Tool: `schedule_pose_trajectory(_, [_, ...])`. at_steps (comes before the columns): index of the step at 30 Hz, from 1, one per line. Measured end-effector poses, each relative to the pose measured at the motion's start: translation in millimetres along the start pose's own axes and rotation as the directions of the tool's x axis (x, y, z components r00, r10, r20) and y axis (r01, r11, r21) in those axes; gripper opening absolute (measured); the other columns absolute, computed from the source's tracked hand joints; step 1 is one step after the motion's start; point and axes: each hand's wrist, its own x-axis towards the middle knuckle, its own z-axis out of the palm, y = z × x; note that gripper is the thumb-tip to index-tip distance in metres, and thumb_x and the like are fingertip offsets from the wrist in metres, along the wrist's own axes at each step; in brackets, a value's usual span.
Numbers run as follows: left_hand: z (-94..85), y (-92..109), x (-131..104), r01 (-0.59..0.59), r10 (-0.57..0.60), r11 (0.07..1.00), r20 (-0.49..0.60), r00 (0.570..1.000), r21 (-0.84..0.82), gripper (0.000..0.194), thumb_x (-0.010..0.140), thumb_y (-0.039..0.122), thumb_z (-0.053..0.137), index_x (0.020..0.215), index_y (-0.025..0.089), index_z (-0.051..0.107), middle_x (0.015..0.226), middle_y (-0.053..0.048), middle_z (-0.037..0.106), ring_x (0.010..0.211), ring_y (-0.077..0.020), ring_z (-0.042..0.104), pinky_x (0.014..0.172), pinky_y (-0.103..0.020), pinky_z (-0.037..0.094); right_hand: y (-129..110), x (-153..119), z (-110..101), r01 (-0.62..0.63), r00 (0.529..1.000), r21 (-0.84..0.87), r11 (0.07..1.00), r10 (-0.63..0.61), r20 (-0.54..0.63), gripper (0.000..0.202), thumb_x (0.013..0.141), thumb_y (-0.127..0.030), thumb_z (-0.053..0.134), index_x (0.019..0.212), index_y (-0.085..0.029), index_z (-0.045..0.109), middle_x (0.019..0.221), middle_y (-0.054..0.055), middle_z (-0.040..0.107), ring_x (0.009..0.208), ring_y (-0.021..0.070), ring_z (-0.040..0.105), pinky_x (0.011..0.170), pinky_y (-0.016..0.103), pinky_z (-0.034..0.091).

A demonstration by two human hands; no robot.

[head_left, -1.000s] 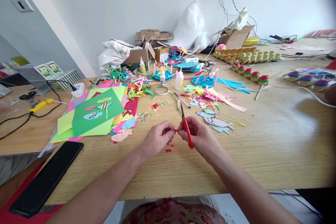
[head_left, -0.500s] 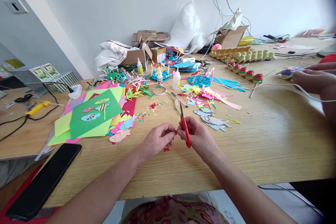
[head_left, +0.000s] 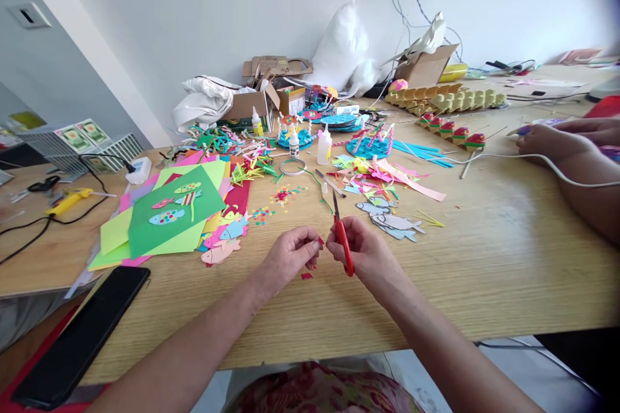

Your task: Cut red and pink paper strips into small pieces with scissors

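- The left hand is bent inward above the table, thumb and forefinger pinching a small red paper piece.
- The right hand is curled around the red-handled scissors, blades pointing away from the person; how the fingers sit in the handles I cannot tell.
- The two hands are near each other but apart, with the red piece at the left fingertips, facing the right fingertips.
- A red scrap lies on the table just below the left hand.
- Beyond the hands are scattered coloured dots, a silver ring, a white glue bottle and a smaller bottle with a dark label, both upright.
- Grey paper fish lie in an overlapping group beyond the right hand, near a heap of paper strips.
- To the left, a green sheet tops a stack of coloured paper and bears small decorated fish; more paper fish lie at the stack's right edge.
- A black phone lies at the near left.
- At the far right, another person's hand rests near a white cable.
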Motion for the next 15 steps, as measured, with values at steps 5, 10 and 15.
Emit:
schedule_pose_trajectory(5, [0.5,-0.4,-0.1,0.024,-0.025,0.999,0.008,1.0,0.029,0.011,0.073,0.024,0.048,0.068,0.014,0.049,0.056,0.003,0.047,0.05,-0.0072,0.045,0.048,-0.019,0.038,-0.9,-1.5,2.8,-0.007,1.0,-0.019,1.0,0.007,0.015,0.022,0.06,-0.019,0.062,0.07,-0.019,0.043,0.059,-0.007,0.045,0.052,0.007,0.043,0.043,0.019,0.032])
schedule_pose_trajectory(10, [-1.2,-0.9,-1.4,0.036,-0.034,0.999,0.052,0.998,-0.041,0.016,0.075,0.028,0.047,0.071,0.013,0.05,0.06,0.001,0.048,0.053,-0.008,0.046,0.05,-0.02,0.039,-3.1,-1.3,1.4,-0.048,0.999,0.043,0.998,0.046,0.025,0.025,0.058,-0.019,0.063,0.072,-0.019,0.043,0.062,-0.007,0.048,0.05,0.006,0.042,0.043,0.019,0.031])
schedule_pose_trajectory(15, [-2.5,-2.2,-1.4,0.066,-0.06,0.994,0.073,0.996,-0.085,0.021,0.077,0.033,0.044,0.073,0.013,0.05,0.063,0.001,0.048,0.055,-0.0085,0.048,0.052,-0.021,0.04,-5.7,-0.1,1.4,-0.092,0.995,0.053,0.994,0.09,0.033,0.026,0.057,-0.019,0.063,0.072,-0.019,0.042,0.064,-0.005,0.052,0.049,0.0055,0.042,0.044,0.019,0.031])
